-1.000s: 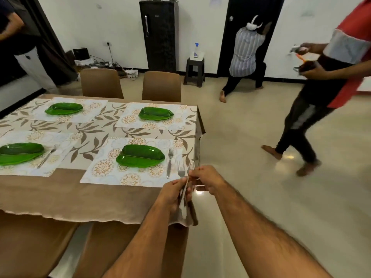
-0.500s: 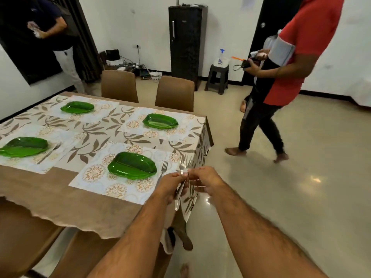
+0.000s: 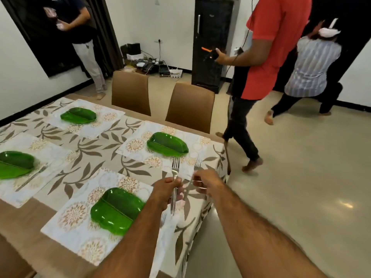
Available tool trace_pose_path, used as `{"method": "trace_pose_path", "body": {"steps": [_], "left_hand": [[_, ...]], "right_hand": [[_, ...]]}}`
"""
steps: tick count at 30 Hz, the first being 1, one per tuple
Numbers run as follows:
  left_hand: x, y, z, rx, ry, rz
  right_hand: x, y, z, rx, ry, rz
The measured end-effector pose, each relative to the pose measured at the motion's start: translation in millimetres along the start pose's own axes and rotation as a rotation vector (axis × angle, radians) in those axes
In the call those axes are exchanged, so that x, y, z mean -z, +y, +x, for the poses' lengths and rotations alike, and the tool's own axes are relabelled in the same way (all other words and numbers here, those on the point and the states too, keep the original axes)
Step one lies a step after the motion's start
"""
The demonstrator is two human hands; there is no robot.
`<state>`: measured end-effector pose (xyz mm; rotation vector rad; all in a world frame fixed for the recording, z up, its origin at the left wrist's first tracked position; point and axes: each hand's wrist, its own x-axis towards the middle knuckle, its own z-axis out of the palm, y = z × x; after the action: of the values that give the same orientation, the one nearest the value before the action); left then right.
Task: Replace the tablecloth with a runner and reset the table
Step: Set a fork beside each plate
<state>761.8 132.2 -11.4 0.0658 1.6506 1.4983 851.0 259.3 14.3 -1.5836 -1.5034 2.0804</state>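
Observation:
A leaf-patterned runner [image 3: 94, 155] lies along the middle of the brown table [image 3: 24, 223]. Several floral placemats carry green leaf-shaped plates; the nearest plate [image 3: 115, 210] sits just left of my arms, another plate [image 3: 167, 144] lies beyond my hands. My left hand [image 3: 166, 190] is shut on a fork [image 3: 175, 173], tines pointing away. My right hand [image 3: 206, 182] is shut on a second fork [image 3: 195, 171]. Both hands hover over the table's right end, close together. A further fork [image 3: 33, 175] rests beside the left plate [image 3: 14, 164].
Two brown chairs [image 3: 190, 107] stand at the table's far side. A person in a red shirt [image 3: 259, 63] walks close to the table's right end. Another person [image 3: 312, 71] crouches by the dark door, a third [image 3: 80, 35] stands at far left. A black fridge [image 3: 212, 43] stands against the wall.
My view has swung left and nearer the table. My hands have drawn apart, one fork in each, and moved over the table end. The person in red has walked left.

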Motion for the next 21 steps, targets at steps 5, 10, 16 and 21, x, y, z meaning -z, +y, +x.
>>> {"method": "trace_pose_path", "body": {"steps": [5, 10, 16, 21], "left_hand": [[-2, 23, 56, 0.04, 0.058, -0.051], [-19, 41, 112, 0.04, 0.141, -0.107], [-47, 51, 162, 0.091, 0.296, -0.166], [-59, 58, 185, 0.089, 0.349, -0.201]], "right_hand": [[3, -33, 83, -0.047, -0.001, -0.029], [5, -55, 167, -0.111, -0.008, -0.09], [6, -61, 248, -0.213, -0.017, -0.16], [-4, -67, 286, -0.32, -0.085, -0.19]]}}
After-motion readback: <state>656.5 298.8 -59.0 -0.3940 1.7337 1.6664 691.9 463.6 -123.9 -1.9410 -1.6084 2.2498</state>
